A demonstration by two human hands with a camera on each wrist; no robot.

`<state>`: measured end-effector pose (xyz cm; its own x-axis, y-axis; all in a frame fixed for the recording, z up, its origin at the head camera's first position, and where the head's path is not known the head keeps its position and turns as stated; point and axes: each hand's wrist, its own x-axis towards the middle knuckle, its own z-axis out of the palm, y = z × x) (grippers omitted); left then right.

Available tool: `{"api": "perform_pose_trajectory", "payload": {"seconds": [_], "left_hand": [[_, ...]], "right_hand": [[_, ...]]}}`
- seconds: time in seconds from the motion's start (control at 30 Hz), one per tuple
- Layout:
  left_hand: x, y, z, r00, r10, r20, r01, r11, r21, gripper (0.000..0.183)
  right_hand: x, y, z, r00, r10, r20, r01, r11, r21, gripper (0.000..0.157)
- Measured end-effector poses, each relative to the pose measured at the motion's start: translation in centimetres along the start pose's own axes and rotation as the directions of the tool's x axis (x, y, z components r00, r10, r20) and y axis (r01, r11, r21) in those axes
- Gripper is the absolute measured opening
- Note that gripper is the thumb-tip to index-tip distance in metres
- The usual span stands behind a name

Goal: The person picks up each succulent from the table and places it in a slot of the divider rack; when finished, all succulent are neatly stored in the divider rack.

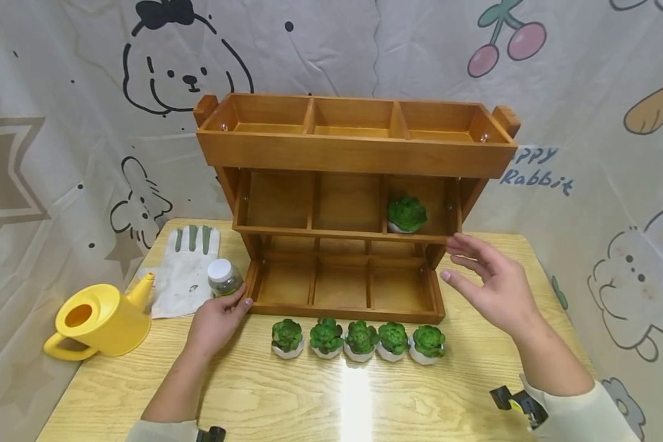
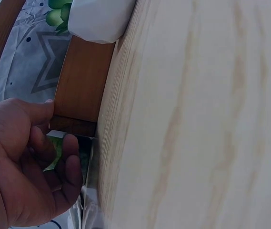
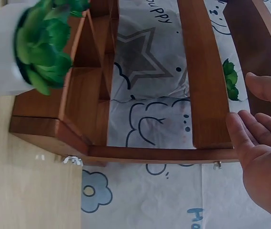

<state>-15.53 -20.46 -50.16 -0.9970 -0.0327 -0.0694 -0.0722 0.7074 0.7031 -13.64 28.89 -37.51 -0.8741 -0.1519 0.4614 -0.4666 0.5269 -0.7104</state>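
At six o'clock from the wooden rack (image 1: 356, 155), five potted succulents (image 1: 360, 339) stand close enough to topple, should the left hand (image 1: 215, 324), pinching the rack's eight-o'clock corner (image 2: 73, 125), drag it forward. At four o'clock, the right hand (image 1: 497, 288) grips nothing, palm inward, fingers loosely extended, thumb apart.

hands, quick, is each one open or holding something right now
Left hand: holding the wooden shelf by its bottom corner.
Right hand: open, holding nothing, beside the shelf.
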Motion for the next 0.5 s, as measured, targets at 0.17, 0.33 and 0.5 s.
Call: {"api": "perform_pose_trajectory", "payload": {"seconds": [0.17,0.33,0.5], "left_hand": [[0.0,0.0,-0.1,1.000,-0.005,0.003,0.006,1.000,-0.010,0.050],[0.0,0.0,0.0,1.000,-0.007,0.006,0.007,1.000,-0.013,0.049],[0.0,0.0,0.0,1.000,0.000,0.010,0.000,1.000,-0.004,0.050]], "right_hand": [[-0.6,0.5,0.1,1.000,0.014,-0.007,-0.014,0.999,0.030,0.067],[-1.4,1.1,0.2,0.999,0.041,-0.003,-0.041,0.999,0.026,0.066],[-2.3,1.7,0.5,0.997,0.066,0.026,-0.066,0.998,-0.010,0.064]]}}
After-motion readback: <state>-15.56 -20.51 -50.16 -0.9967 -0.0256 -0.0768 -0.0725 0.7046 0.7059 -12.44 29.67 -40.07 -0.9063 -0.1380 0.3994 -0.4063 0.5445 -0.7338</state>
